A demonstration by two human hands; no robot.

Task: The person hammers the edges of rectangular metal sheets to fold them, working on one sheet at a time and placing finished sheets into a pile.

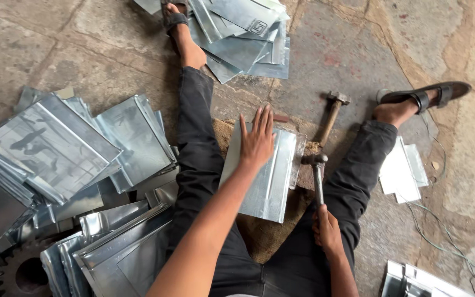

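Our left hand (257,140) lies flat, fingers spread, pressing a folded metal sheet (265,179) between our legs. Our right hand (325,228), just right of it, is clenched around a hammer (316,171) whose head rests by the sheet's right edge. Beyond lies a second hammer (332,113); stacks of sheets (67,148) sit far left.

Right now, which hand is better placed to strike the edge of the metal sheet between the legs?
Likely the right hand: it grips the hammer, whose head sits at the metal sheet's right edge. The left hand lies flat on the sheet, pinning it.
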